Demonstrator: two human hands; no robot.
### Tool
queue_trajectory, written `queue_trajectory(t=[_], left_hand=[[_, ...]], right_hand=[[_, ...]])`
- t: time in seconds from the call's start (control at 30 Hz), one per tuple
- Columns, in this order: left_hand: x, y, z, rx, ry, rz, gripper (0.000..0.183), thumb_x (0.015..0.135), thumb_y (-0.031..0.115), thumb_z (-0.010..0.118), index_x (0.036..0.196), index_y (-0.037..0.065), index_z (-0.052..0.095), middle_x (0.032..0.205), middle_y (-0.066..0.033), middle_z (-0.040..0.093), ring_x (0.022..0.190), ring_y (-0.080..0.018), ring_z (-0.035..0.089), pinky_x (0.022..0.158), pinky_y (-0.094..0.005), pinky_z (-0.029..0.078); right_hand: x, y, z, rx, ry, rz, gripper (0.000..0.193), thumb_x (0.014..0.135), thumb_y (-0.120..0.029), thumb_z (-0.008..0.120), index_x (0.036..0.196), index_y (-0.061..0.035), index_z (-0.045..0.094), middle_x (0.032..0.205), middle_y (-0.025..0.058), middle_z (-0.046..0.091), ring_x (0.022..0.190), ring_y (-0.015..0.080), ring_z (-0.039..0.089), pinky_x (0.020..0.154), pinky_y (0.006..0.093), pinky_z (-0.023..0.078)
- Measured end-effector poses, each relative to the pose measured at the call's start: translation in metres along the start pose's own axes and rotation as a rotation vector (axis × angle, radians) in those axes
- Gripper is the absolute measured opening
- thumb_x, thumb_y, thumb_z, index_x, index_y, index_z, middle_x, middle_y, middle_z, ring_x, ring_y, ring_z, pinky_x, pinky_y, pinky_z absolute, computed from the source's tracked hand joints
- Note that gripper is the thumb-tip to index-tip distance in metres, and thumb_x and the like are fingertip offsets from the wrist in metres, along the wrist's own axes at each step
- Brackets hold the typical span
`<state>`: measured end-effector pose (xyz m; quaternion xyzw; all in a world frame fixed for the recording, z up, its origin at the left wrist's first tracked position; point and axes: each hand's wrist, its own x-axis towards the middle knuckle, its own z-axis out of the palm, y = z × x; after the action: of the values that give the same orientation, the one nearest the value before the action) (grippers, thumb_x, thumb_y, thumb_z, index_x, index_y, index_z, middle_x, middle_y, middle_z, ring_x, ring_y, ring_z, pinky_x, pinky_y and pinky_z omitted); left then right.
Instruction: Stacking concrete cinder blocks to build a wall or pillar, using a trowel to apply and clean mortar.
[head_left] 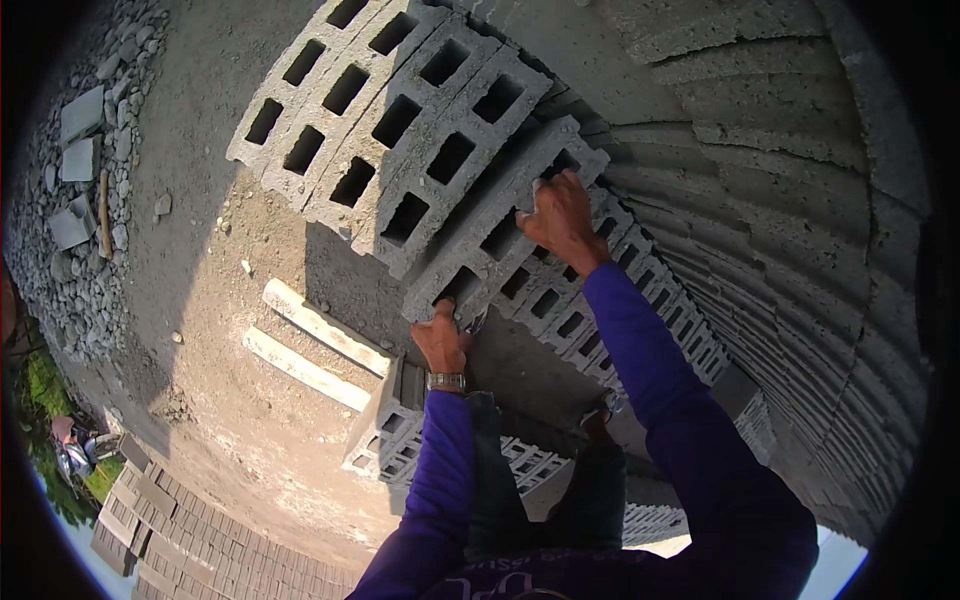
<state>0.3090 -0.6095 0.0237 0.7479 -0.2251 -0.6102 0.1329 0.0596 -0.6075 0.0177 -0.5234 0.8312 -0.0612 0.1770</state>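
Concrete block (526,196) is held by left grip (440,341) and right grip (564,219), fingers (555,191) curled.

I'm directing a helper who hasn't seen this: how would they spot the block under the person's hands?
Left of the big grey stack on the right, find the row of hollow blocks at the top middle. Along its lower right side lies one three-holed block. Unlike its neighbours, it has the left hand at its lower end and the right hand near its upper end.

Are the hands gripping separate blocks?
No: the left hand and right hand both grip the same gray hollow block, at different spots along its length.
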Motion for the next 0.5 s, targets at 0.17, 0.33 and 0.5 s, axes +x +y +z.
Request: queue_trajectory(t=[0.17,0.33,0.5], left_hand=[[0.027,0.009,0.039,-0.095,0.035,0.144,0.026,0.073,0.016,0.068,0.059,0.001,0.054,0.06,0.0008,0.051,0.052,-0.0134,0.044,0.049,-0.0334,0.037],[0.061,-0.011,0.028,0.092,0.066,0.318,0.033,0.08,0.028,0.069,0.068,0.0,0.057,0.067,-0.0001,0.052,0.06,-0.0127,0.043,0.054,-0.0332,0.036],[0.055,-0.022,0.015,0.284,-0.081,0.281,0.05,0.086,0.05,0.065,0.081,0.001,0.063,0.073,-0.0033,0.06,0.062,-0.0159,0.052,0.057,-0.0321,0.042]], right_hand=[[0.049,0.015,0.006,0.022,-0.039,-0.003,0.032,0.068,-0.026,0.081,0.075,0.002,0.067,0.077,0.0235,0.066,0.086,0.0366,0.063,0.103,0.0462,0.039],[0.052,0.01,0.008,0.019,0.02,-0.091,0.036,0.071,-0.028,0.08,0.08,0.0045,0.067,0.084,0.0239,0.066,0.088,0.0375,0.062,0.105,0.0483,0.036],[0.002,0.032,-0.009,-0.02,0.36,-0.267,0.052,0.082,-0.038,0.073,0.11,0.0049,0.062,0.11,0.0233,0.065,0.121,0.0371,0.052,0.108,0.0513,0.032]])
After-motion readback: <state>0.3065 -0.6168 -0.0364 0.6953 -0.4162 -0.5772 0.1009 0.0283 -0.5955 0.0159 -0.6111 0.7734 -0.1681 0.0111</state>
